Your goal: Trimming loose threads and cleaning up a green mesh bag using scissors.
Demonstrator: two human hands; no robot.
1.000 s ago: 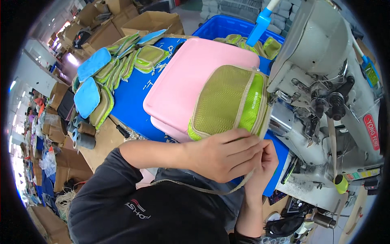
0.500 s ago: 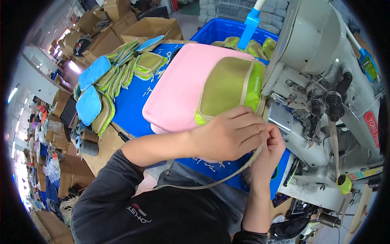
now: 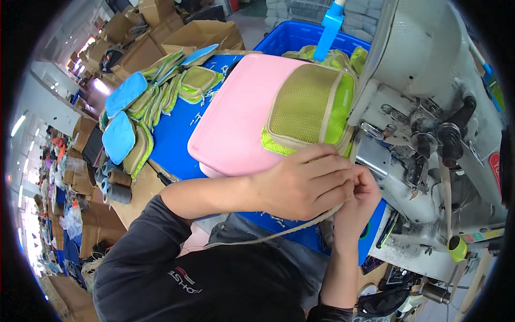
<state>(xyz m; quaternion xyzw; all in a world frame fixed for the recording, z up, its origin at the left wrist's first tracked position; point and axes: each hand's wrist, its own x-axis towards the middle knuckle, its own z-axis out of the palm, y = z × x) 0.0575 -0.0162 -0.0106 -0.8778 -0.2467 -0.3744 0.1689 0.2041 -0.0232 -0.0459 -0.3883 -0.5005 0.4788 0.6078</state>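
The left hand (image 3: 303,185) lies knuckles-up with its fingers curled inward and their tips pressed against those of the right hand (image 3: 360,199) — the two meet fingertip to fingertip. The left forearm, bare below a pushed-up dark sleeve, runs nearly level from the left. The right forearm rises steeply from the lower edge — wrist bent, fingers pinched together.

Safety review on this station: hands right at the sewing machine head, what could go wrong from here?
1. Both the left hand and right hand pinch the beige strap close to the sewing machine; fingers could get caught near the needle area.
2. The strap's slack loops over the lap and may snag.
3. The green pouch sits atop the pink pad, so it could slide off line.
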